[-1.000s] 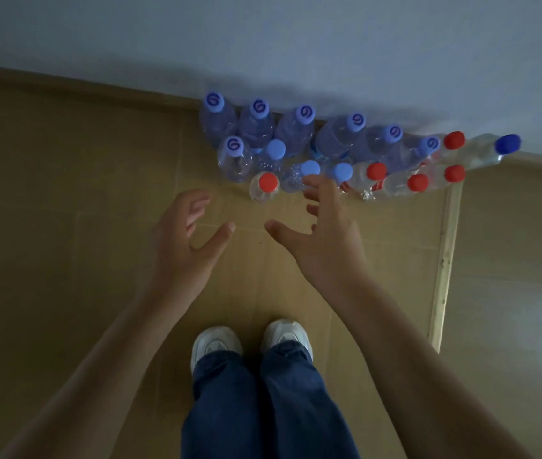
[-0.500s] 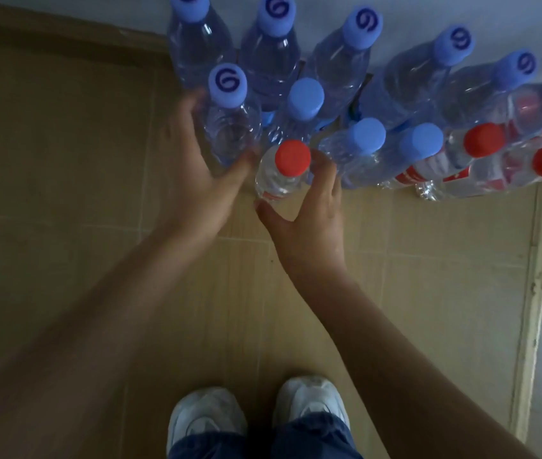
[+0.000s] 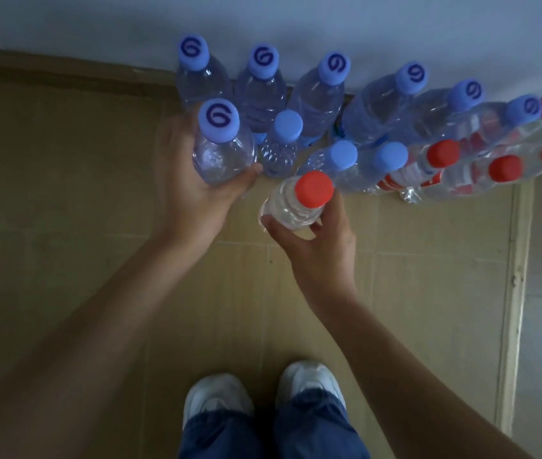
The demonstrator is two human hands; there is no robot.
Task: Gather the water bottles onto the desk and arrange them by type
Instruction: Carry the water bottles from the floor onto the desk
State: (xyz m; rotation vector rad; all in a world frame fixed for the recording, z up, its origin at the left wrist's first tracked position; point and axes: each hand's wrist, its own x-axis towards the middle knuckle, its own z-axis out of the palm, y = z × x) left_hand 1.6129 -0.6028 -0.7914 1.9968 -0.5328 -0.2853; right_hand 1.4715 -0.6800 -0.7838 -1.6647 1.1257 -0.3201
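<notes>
The fingers of the left hand (image 3: 193,180) are hidden behind the bottle with the spiral-marked blue cap (image 3: 221,145), so only the thumb and palm show. The fingertips of the right hand (image 3: 321,246) disappear under the red-capped bottle (image 3: 299,202). Whether these two bottles touch the cardboard (image 3: 64,193) is not possible to tell. Near the right edge of the cardboard, the red-capped bottles (image 3: 508,168) overlap each other, their labels are blurred and unreadable, and the picture's edge cuts the outermost ones. Both forearms and the jeans (image 3: 272,432) are cut off at the bottom.
</notes>
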